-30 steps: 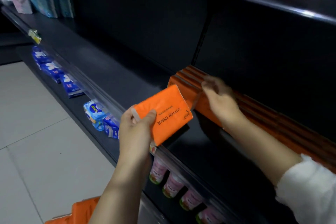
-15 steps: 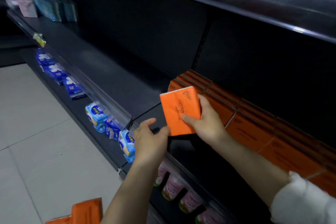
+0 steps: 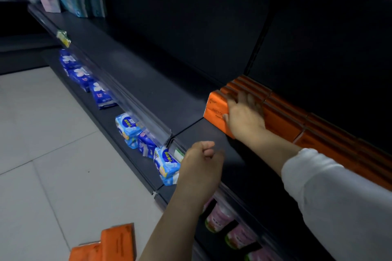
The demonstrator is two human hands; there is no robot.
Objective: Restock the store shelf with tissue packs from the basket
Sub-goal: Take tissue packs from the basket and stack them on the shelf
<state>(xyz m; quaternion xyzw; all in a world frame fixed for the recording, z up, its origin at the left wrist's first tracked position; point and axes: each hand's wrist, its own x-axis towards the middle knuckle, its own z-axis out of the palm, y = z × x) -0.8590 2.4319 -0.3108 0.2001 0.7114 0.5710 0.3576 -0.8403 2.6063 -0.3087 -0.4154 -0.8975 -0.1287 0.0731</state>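
The tissue pack (image 3: 214, 105) has left your left hand (image 3: 201, 163), now loosely curled and empty; your right hand (image 3: 244, 116), fingers spread flat, presses it into the end of the row (image 3: 284, 117) under its palm; one more shelved, spare packs (image 3: 115, 241) waiting below your left forearm.

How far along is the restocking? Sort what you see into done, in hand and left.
Done: a row of orange tissue packs stands on the shelf. In hand: the right hand presses the end pack into the row; the left hand holds nothing. Left: more orange packs wait below.
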